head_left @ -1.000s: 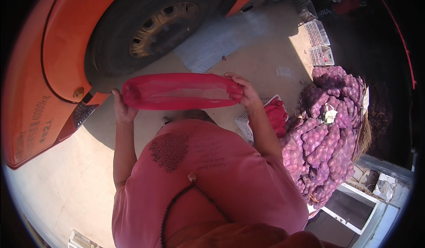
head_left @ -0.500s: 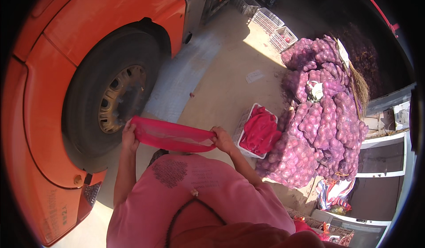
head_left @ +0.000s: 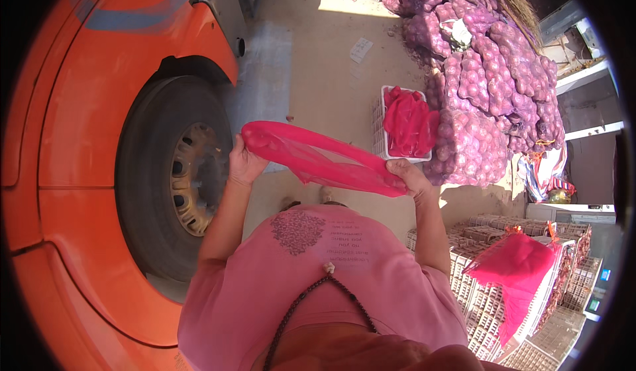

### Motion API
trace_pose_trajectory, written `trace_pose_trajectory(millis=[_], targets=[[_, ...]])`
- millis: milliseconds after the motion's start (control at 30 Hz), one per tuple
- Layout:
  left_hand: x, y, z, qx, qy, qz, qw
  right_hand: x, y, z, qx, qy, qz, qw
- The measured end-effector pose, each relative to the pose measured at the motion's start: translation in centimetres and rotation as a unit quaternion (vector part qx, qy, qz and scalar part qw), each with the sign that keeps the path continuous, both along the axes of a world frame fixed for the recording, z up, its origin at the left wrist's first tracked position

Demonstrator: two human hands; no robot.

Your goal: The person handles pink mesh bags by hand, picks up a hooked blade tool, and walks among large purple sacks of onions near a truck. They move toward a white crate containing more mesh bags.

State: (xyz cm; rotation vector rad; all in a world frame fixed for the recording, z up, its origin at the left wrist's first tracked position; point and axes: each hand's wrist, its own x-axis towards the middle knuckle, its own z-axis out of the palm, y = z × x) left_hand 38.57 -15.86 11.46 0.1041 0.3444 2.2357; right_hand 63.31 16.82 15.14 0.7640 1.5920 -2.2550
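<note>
A red mesh bag (head_left: 324, 159) is stretched sideways in front of my body, held at both ends. My left hand (head_left: 246, 162) closes on its left end, close to the truck wheel. The bag's right end is gripped by my right hand (head_left: 409, 175), fingers folded over the edge. Between them the thin mesh hangs slightly slack and looks flat, with nothing inside. Just beyond my right hand stands a white plastic crate (head_left: 379, 122) piled with more red mesh bags (head_left: 409, 120).
An orange truck (head_left: 79, 238) with a large wheel (head_left: 179, 165) rises on my left. Filled onion sacks (head_left: 490, 73) are stacked at the right, a broom (head_left: 520, 6) against them. Stacked crates (head_left: 483, 305) with a red mesh cloth (head_left: 517, 265) stand near right. A paper (head_left: 360, 50) lies ahead.
My view has turned to the right, bringing the near crates into sight. Both hands have kept hold of the mesh bag, which now slopes down to the right.
</note>
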Motion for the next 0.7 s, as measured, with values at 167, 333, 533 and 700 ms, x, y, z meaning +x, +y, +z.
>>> trace_pose_trajectory(millis=[167,333,533,700], targets=[[-4.8,-1.6,-2.7,-0.141,0.07,-0.006,0.987,0.0,-7.3,-1.0,-0.102,0.091,-0.099,0.986],[-6.6,-2.4,-7.9,-0.412,0.14,-0.018,0.9,0.1,-11.2,-0.6,0.165,0.095,-0.188,0.964],[-4.8,-0.6,-8.4,-0.39,0.049,-0.065,0.917,1.6,-12.9,-1.6,0.477,-0.057,-0.23,0.846],[-1.8,0.5,-7.1,-0.301,0.236,-0.37,0.847,6.3,-9.6,-4.2,0.253,0.015,-0.562,0.787]])
